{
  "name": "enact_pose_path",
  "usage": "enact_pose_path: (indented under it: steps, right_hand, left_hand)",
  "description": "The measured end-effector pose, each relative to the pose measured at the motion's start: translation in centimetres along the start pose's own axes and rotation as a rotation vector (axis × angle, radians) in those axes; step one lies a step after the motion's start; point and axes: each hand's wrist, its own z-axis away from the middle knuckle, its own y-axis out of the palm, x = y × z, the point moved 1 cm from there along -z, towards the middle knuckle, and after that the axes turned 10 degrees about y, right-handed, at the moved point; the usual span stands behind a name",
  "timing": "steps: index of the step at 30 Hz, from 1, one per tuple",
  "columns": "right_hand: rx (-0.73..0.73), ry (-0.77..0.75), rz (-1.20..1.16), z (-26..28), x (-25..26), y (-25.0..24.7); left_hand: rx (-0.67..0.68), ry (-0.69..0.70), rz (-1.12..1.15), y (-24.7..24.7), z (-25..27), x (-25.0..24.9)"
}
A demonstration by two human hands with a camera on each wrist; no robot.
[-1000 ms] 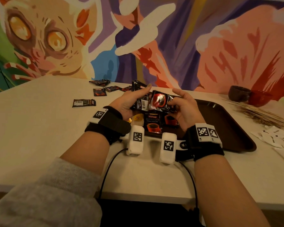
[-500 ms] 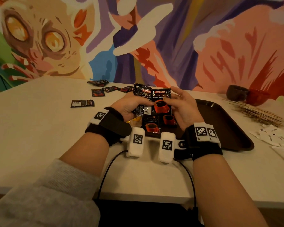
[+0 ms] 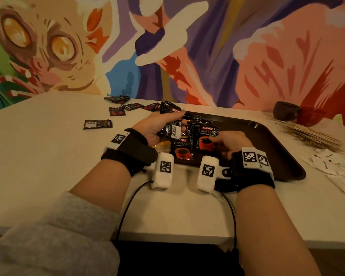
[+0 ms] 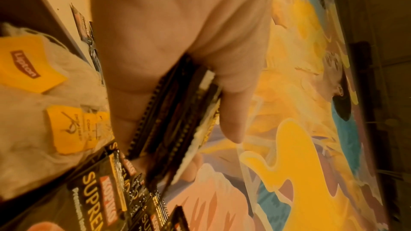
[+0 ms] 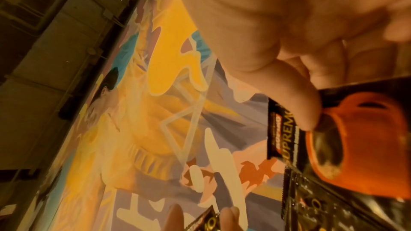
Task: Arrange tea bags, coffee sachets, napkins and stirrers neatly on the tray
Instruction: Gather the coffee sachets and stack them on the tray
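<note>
My left hand (image 3: pixel 178 118) is raised over the tray's left end and grips a stack of black coffee sachets (image 3: pixel 168 124), which the left wrist view shows edge-on (image 4: pixel 177 111). My right hand (image 3: pixel 215 139) pinches one coffee sachet (image 3: pixel 205 136) by its lower right part, low over the dark brown tray (image 3: pixel 277 136); the thumb (image 5: pixel 307 111) lies on its printed orange cup. Beside it another sachet (image 3: pixel 182 149) lies flat on the tray. Tea bags with yellow tags (image 4: pixel 29 64) sit at the tray's left end, mostly hidden under my left wrist.
Several loose sachets (image 3: pixel 97 124) lie on the white table to the left and behind. Wooden stirrers (image 3: pixel 307 136) and white paper packets (image 3: pixel 343 166) lie right of the tray. Two dark bowls (image 3: pixel 286 111) stand at the back right, against the painted wall.
The hands held the sachets up together; now the right hand has come down to the tray with one sachet, beside the one lying there. The left hand stays raised with the stack.
</note>
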Motion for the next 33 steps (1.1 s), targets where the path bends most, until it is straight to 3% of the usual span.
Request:
enact_pose_path:
  steps: [17, 23, 26, 30, 33]
  right_hand:
    - [-0.051, 0.031, 0.028, -0.1, -0.2, 0.8]
    - [-0.233, -0.096, -0.085, 0.8, 1.0, 0.7]
    - [-0.148, -0.204, -0.205, 1.8, 1.5, 1.4]
    - [0.119, -0.337, -0.182, 3.3, 2.1, 2.8]
    - [0.287, -0.345, -0.126, 4.1, 2.2, 3.7]
  left_hand:
    - [0.088, -0.025, 0.032, 0.6, 0.5, 0.0]
    - [0.093, 0.027, 0.011, 0.8, 0.5, -0.3]
    - [0.085, 0.073, -0.008, 0.8, 0.5, -0.2]
    - [0.067, 0.095, 0.001, 0.9, 0.4, 0.0]
    - [0.030, 0.118, 0.005, 0.8, 0.4, -0.1]
